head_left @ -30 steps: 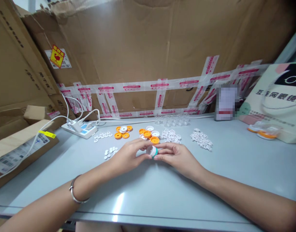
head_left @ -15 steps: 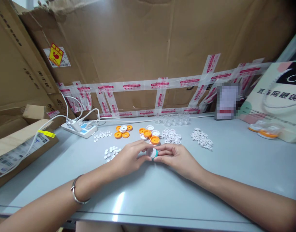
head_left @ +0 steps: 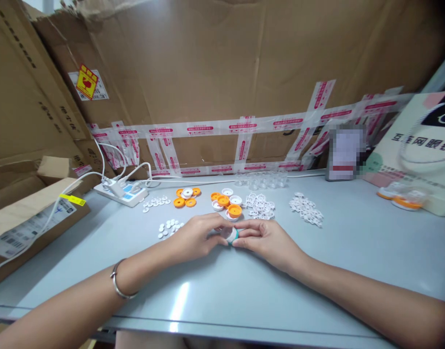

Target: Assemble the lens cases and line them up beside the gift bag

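My left hand [head_left: 195,236] and my right hand [head_left: 266,239] meet at the middle of the grey table [head_left: 222,286]. Between their fingertips they pinch a small round cap, white with a teal rim [head_left: 231,234]. Both hands rest low on the table top. A silver bangle [head_left: 119,286] circles my left wrist. Just behind the hands lie orange and white round caps [head_left: 228,204] and a second group of orange caps [head_left: 186,196]. Small white discs [head_left: 169,227] lie left of my left hand.
White lattice-like plastic pieces [head_left: 261,205] and another heap [head_left: 307,210] lie behind my right hand. Clear cups [head_left: 261,180] stand by the taped cardboard wall [head_left: 222,87]. A power strip [head_left: 121,193] with cables sits back left, cardboard boxes [head_left: 29,218] left, a printed bag [head_left: 419,150] right.
The hands have sunk slightly toward the table with the cap still pinched between them; the view has shifted a little. Nothing else moved.
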`<state>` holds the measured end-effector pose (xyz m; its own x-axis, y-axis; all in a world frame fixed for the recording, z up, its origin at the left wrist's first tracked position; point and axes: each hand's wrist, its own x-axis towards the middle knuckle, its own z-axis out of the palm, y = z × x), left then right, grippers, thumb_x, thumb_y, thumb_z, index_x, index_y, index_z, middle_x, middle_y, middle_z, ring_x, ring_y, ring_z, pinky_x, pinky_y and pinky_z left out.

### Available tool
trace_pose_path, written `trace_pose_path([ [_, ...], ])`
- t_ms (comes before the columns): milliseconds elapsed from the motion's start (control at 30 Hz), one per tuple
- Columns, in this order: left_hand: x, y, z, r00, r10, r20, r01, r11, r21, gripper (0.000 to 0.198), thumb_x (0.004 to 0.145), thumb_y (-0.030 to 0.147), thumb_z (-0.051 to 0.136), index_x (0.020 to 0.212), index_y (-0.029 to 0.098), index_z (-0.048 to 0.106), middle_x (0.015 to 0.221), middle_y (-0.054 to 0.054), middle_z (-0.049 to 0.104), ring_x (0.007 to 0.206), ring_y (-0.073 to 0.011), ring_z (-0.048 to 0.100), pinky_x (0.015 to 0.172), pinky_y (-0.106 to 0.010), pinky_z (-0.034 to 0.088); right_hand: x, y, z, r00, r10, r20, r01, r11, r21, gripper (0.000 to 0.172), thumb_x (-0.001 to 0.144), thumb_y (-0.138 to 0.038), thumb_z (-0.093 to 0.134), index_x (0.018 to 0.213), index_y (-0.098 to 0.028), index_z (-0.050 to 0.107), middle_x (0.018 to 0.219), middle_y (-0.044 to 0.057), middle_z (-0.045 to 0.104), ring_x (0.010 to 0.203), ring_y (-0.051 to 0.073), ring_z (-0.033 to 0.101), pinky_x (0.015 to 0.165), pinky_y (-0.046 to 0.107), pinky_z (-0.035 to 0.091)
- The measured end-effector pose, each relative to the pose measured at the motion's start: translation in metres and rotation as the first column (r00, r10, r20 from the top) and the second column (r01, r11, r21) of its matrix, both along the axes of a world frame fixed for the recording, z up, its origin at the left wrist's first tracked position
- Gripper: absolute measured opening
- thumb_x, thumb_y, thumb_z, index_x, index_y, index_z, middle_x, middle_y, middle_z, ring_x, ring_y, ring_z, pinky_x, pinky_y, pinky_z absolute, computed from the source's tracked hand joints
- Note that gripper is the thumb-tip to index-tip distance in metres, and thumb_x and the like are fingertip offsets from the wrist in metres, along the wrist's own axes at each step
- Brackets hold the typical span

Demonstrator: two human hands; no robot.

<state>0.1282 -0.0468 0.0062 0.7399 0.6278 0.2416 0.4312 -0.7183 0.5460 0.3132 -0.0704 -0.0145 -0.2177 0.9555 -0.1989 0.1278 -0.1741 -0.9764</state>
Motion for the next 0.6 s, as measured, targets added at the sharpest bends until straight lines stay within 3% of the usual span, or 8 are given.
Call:
trace_pose_path([
  [267,-0.0017,0.0028,-0.0035,0.999,0.001,0.035,0.001,0.999,-0.042,0.026,0.079,0.017,0.055,0.105,0.017,0.058,0.093,-0.006,0.063,0.085,-0.0148,0.057,0.077,-0.028,0.045,0.0023,0.0012,-0.0033,1.000,0.004,-0.021,-0.005,1.000,-0.021,0.041,0.055,-0.026,0.074,0.093,-0.016,0.064,0.072,0.000,0.071,0.070,0.017,0.066,0.066,0.027,0.049],
  [400,-0.0007,0.0025,-0.0013,0.996,0.045,0.079,-0.034,0.991,-0.129,0.025,0.079,0.018,0.054,0.103,0.015,0.058,0.093,-0.006,0.062,0.084,-0.0135,0.058,0.077,-0.026,0.047,0.0056,0.0039,-0.0062,0.996,0.033,-0.080,-0.035,0.999,-0.028,0.049,0.057,-0.031,0.075,0.101,-0.015,0.061,0.072,0.000,0.070,0.067,0.014,0.064,0.065,0.026,0.048],
  [600,0.0001,-0.0004,0.0060,0.997,0.033,0.067,-0.029,0.997,-0.066,0.025,0.079,0.019,0.056,0.104,0.016,0.059,0.096,-0.007,0.061,0.087,-0.0151,0.057,0.079,-0.029,0.046,0.0066,0.0050,-0.0037,0.993,0.092,-0.067,-0.094,0.995,-0.023,0.047,0.056,-0.031,0.076,0.098,-0.016,0.063,0.077,0.001,0.072,0.074,0.015,0.065,0.072,0.026,0.048],
])
